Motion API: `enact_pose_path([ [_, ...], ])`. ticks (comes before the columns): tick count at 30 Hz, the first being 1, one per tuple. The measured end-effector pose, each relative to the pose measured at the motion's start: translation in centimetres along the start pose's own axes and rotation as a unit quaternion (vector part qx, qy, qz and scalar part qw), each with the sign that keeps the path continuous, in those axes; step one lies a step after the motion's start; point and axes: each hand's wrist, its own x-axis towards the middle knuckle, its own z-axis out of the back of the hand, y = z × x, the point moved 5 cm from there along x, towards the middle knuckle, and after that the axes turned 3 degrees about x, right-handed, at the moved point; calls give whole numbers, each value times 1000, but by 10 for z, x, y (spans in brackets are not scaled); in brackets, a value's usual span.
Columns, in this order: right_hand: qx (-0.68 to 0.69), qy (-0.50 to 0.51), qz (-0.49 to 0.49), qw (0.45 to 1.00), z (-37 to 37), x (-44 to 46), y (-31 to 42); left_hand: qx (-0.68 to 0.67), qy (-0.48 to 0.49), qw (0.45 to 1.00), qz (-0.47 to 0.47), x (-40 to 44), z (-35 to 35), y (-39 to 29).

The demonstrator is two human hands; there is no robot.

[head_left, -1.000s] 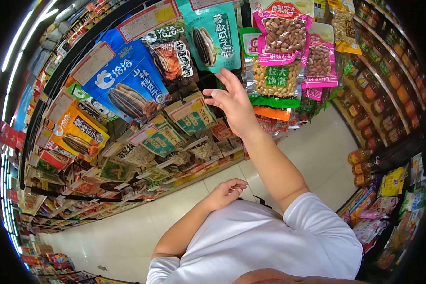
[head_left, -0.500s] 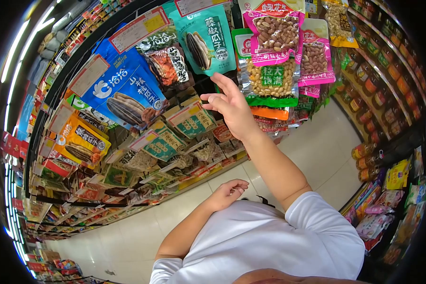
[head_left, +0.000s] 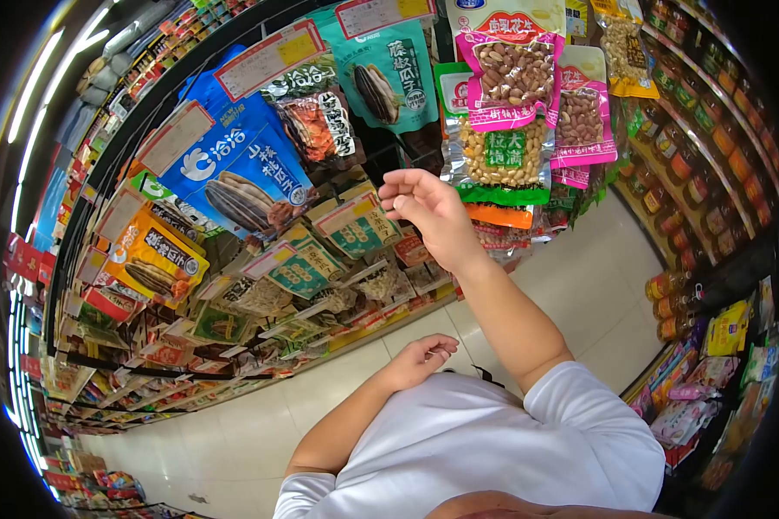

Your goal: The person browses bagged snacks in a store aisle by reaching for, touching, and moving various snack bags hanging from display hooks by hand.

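My right hand (head_left: pixel 428 214) hangs in front of the snack rack, its fingers half bent and nothing visible between them. Nearest to it are a teal seed pouch (head_left: pixel 384 80) above, a green-edged peanut bag (head_left: pixel 504 160) to the right and a small green-labelled packet (head_left: pixel 361 227) to the left; it appears apart from them. Low by the white shirt (head_left: pixel 459 441), my left hand (head_left: pixel 418 361) has its fingers loosely curled together, with no object showing. A blue seed pouch (head_left: pixel 238 177) and a pink-edged peanut bag (head_left: pixel 511 73) hang on the rack.
An orange pouch (head_left: pixel 151 259) hangs at the left, above lower rows of packets. Jar shelves (head_left: pixel 692 173) stand on the right, with colourful bags (head_left: pixel 697 381) below them. Pale floor tiles (head_left: pixel 260 424) run between the shelves. Price cards (head_left: pixel 268 60) stick out from the rack.
My right hand has moved down, away from the bottom of the teal pouch, and its fingers have bent more. My left hand stays low near the shirt. The view has shifted slightly.
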Motion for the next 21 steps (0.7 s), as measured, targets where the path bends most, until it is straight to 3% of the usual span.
enact_pose_path([
  [7,-25,37,-60,997,-9,-25,-8,-7,7,1000,-3,-1,-2,7],
  [14,-189,128,-88,970,-7,-87,-53,-30,16,999,19,-5,-6,29],
  [21,-227,116,-285,924,56,-190,-143,-38,45,997,47,-12,-10,61],
])
